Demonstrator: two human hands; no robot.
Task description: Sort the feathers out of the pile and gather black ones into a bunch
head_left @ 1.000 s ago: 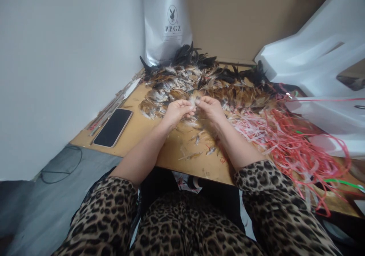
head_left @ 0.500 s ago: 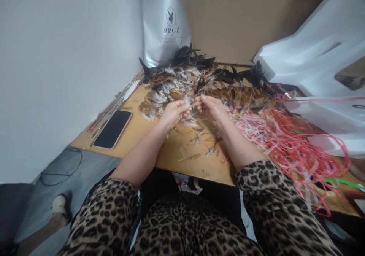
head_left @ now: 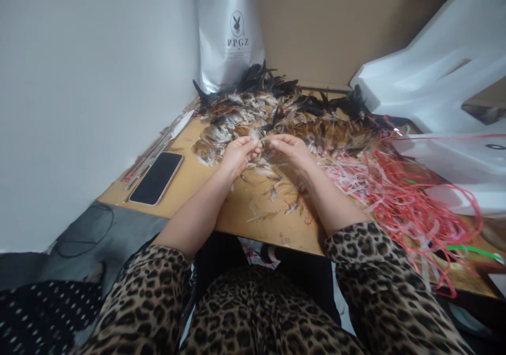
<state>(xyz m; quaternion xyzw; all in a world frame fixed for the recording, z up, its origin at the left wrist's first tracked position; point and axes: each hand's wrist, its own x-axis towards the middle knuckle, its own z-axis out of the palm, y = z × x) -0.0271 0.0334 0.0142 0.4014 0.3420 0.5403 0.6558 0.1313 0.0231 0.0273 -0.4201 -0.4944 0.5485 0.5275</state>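
Observation:
Over the middle of the wooden table (head_left: 272, 233), my left hand (head_left: 239, 157) pinches a small feather, whose pale fluff (head_left: 255, 133) rises above the fingertips. A short gap to the right, my right hand (head_left: 293, 150) is closed in a pinch, thumb against fingers, at the feather's other side; what sits in that pinch is too small to make out. Just beyond both hands spreads a heap of brown, white and black feathers (head_left: 233, 117). Loose feather scraps (head_left: 291, 207) lie on the wood below my right wrist.
A phone (head_left: 156, 178) lies at the left, beside thin sticks (head_left: 152, 152) along the wall. Pink and red plastic strips (head_left: 411, 207) are tangled at the right. A white printed bag (head_left: 233, 33) stands behind the feathers. At lower left is a person's dotted garment (head_left: 47, 318).
My right hand has shifted slightly, its fingers more drawn in, and my left hand moved a little left. At lower left, the passing person's foot gave way to a dotted garment.

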